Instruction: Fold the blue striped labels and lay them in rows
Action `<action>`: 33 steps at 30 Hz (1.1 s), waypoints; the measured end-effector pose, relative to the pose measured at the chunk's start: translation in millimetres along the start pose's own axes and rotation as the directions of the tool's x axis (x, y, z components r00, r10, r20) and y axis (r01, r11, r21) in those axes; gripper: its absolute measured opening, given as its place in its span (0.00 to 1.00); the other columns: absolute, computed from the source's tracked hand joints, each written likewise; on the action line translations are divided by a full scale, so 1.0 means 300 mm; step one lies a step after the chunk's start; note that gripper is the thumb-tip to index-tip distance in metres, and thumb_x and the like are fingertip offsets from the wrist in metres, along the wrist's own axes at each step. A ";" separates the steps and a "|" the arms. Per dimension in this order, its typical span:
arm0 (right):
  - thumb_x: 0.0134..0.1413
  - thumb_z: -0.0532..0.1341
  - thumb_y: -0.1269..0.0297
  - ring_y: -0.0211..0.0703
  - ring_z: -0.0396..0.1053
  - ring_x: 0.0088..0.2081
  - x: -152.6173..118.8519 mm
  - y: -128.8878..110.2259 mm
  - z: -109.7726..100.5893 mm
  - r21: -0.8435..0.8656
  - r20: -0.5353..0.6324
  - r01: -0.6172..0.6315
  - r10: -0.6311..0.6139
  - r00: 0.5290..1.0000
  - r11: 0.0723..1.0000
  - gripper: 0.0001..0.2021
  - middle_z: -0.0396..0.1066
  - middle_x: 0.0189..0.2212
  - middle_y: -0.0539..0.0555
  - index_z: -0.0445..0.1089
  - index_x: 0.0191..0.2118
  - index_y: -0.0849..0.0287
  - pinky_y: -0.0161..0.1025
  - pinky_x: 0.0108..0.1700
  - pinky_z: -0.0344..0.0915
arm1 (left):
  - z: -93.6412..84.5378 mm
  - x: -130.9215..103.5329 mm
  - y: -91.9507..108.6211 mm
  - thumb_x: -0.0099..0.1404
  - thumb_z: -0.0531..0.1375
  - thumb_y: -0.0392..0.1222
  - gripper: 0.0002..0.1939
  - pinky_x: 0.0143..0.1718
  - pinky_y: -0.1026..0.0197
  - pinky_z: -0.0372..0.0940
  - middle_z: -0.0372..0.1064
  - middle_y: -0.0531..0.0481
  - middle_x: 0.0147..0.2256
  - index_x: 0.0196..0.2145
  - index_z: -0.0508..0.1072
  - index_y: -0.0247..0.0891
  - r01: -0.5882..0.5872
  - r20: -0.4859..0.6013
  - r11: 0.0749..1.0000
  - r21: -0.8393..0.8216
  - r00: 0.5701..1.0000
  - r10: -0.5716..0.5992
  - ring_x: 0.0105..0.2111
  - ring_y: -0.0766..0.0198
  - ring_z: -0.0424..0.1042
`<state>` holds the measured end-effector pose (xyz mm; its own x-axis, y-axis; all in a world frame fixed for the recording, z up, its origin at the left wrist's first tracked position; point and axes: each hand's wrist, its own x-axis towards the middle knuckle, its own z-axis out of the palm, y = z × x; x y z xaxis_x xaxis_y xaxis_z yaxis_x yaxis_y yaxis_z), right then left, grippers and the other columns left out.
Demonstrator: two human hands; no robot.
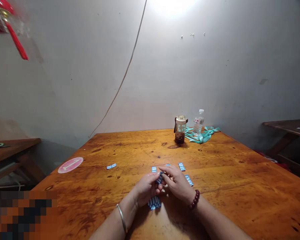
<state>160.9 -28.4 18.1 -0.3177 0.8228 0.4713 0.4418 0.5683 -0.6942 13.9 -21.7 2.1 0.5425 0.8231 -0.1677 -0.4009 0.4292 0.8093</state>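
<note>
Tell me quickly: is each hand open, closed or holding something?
Left hand: closed, holding a small blue-and-white striped piece.
Right hand: fingers bent at that piece; whether its grip is closed cannot be told.

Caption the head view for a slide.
Left hand holds a small blue-and-white piece, right hand beside it, over a wooden table; a jar and plastic bottle stand beyond.

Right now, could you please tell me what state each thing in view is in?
Left hand: holding a small blue-and-white piece
Right hand: fingers at that piece
Tumbler: upright, lidded, partly filled
Plastic bottle: upright, capped
Turquoise ribbon: loosely heaped
Pink disc: lying flat
Red tassel: hanging
Other blue-and-white pieces: lying on the table
</note>
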 end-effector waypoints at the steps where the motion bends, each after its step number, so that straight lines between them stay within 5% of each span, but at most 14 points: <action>1: 0.52 0.51 0.70 0.39 0.62 0.36 0.000 0.005 0.002 0.024 0.002 -0.016 0.016 1.000 1.000 0.09 0.66 0.31 0.52 0.67 0.35 0.57 0.36 0.38 0.57 | 0.001 -0.002 0.002 0.57 0.55 0.44 0.12 0.19 0.72 0.56 0.63 0.50 0.23 0.30 0.69 0.30 -0.004 0.006 1.000 0.027 1.000 0.004 0.19 0.74 0.62; 6: 0.48 0.54 0.66 0.37 0.61 0.29 0.009 0.031 0.004 0.237 -0.071 -0.185 0.207 0.976 0.954 0.07 0.63 0.24 0.50 0.65 0.24 0.60 0.34 0.32 0.58 | 0.018 -0.017 0.032 0.58 0.54 0.46 0.15 0.25 0.70 0.60 0.66 0.44 0.31 0.36 0.68 0.31 0.005 0.012 1.000 0.031 1.000 -0.005 0.24 0.71 0.66; 10: 0.45 0.57 0.61 0.33 0.58 0.23 0.023 0.041 -0.003 0.519 0.010 -0.299 0.344 0.939 0.801 0.08 0.62 0.21 0.47 0.64 0.24 0.62 0.32 0.26 0.57 | 0.022 -0.023 0.056 0.56 0.56 0.44 0.14 0.27 0.71 0.61 0.67 0.44 0.32 0.37 0.68 0.31 -0.032 -0.018 0.995 0.100 0.999 0.034 0.25 0.72 0.67; 18: 0.41 0.61 0.61 0.30 0.55 0.20 0.021 0.035 -0.007 0.721 0.213 -0.358 0.302 0.929 0.593 0.10 0.59 0.19 0.45 0.62 0.27 0.61 0.29 0.21 0.53 | -0.003 -0.014 0.038 0.55 0.58 0.42 0.11 0.22 0.74 0.57 0.66 0.48 0.26 0.31 0.70 0.29 -0.083 -0.041 0.984 0.160 0.995 0.091 0.21 0.76 0.63; 27: 0.43 0.60 0.62 0.30 0.52 0.22 0.016 0.041 0.000 0.616 0.110 -0.283 0.275 0.955 0.736 0.10 0.55 0.19 0.44 0.59 0.25 0.60 0.29 0.22 0.52 | -0.010 -0.013 0.031 0.58 0.53 0.48 0.16 0.19 0.74 0.56 0.66 0.48 0.26 0.32 0.69 0.30 -0.025 -0.025 0.997 0.074 0.999 0.027 0.20 0.76 0.64; 33: 0.42 0.60 0.62 0.31 0.54 0.23 0.014 0.039 0.000 0.593 0.133 -0.294 0.269 0.954 0.750 0.10 0.56 0.20 0.44 0.57 0.25 0.60 0.29 0.24 0.52 | -0.008 -0.012 0.026 0.57 0.55 0.45 0.13 0.21 0.74 0.57 0.67 0.48 0.25 0.32 0.69 0.30 -0.019 -0.025 0.998 0.060 0.999 0.020 0.20 0.76 0.64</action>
<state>164.7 -18.2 12.0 -0.2956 0.9361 0.1906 -0.0730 0.1768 -0.9815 7.0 -20.3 7.7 0.5159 0.8406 -0.1651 -0.3658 0.3904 0.8448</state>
